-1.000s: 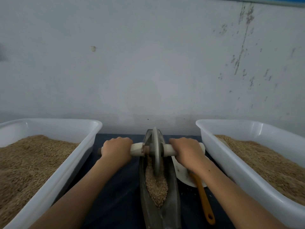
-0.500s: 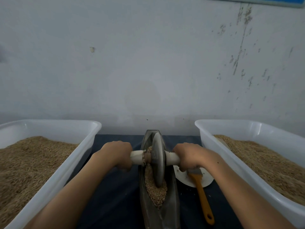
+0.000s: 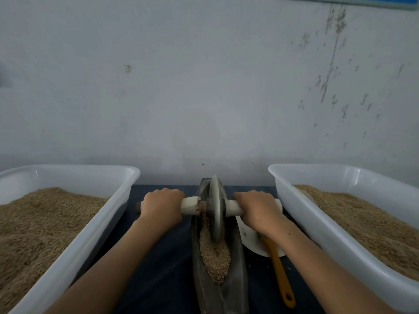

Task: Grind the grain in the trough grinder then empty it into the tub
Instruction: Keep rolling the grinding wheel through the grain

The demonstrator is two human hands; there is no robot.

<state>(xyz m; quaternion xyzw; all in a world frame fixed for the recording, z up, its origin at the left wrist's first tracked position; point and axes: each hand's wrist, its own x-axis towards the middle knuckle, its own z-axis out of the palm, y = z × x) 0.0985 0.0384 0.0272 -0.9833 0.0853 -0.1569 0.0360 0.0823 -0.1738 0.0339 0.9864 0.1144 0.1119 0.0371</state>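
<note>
The left hand (image 3: 161, 206) and the right hand (image 3: 258, 208) each have a tight grip, fingers curled round the pale handle (image 3: 233, 208) on either side of the grey wheel (image 3: 215, 214). The wheel stands upright at the far end of the dark trough grinder (image 3: 199, 268), just between the hands. The grain (image 3: 214, 254) lies in the trough, near the person, just in front of the wheel. This looks like the grinding step. The next move probably calls for rolling the wheel toward the near end, over the grain. A white tub (image 3: 317, 232) with grain sits on the right, another tub (image 3: 90, 236) on the left, both on the dark counter (image 3: 163, 268).
</note>
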